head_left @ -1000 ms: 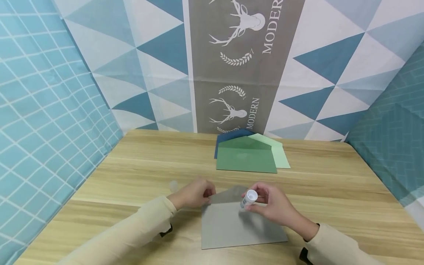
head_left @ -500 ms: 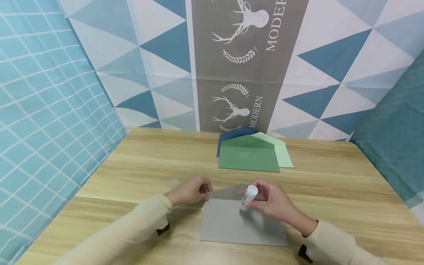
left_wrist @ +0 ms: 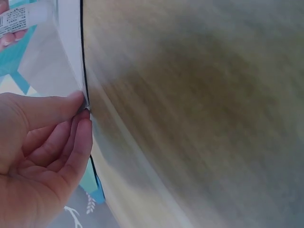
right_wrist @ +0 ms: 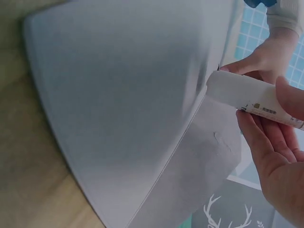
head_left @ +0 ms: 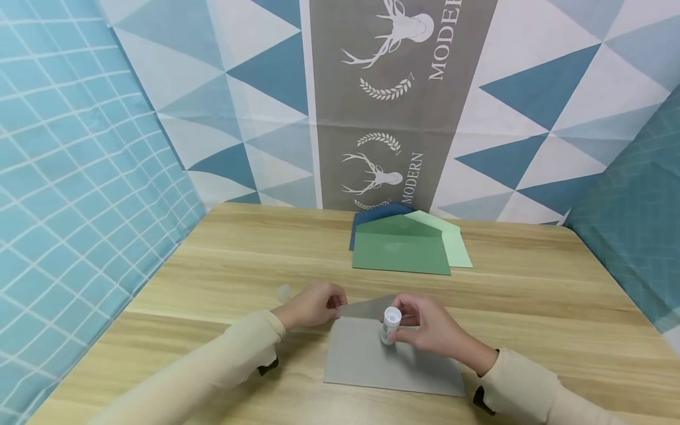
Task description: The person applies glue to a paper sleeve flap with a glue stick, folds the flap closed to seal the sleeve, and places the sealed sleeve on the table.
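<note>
A grey envelope (head_left: pixel 366 357) lies on the wooden table, its pointed flap (head_left: pixel 366 308) opened away from me. My left hand (head_left: pixel 314 304) pinches the envelope's left corner by the fold, between thumb and fingers; the left wrist view shows this grip closely. Over the envelope, my right hand (head_left: pixel 427 327) holds a white glue stick (head_left: pixel 390 326) with its hollow base up. In the right wrist view, the lower end of the glue stick (right_wrist: pixel 251 95) is at the fold line near the left corner. Faint streaks mark the flap (right_wrist: pixel 190 152) there. The glue tip itself is hidden.
Dark green (head_left: pixel 401 251), pale green (head_left: pixel 457 248) and blue (head_left: pixel 358 223) envelopes overlap at the back of the table. A small translucent round piece (head_left: pixel 284 292) lies behind the left wrist. Patterned cloth hangs behind and at both sides.
My right hand has shifted the glue stick leftward along the fold, and the stick stands more upright. My left hand keeps its pinch on the corner.
</note>
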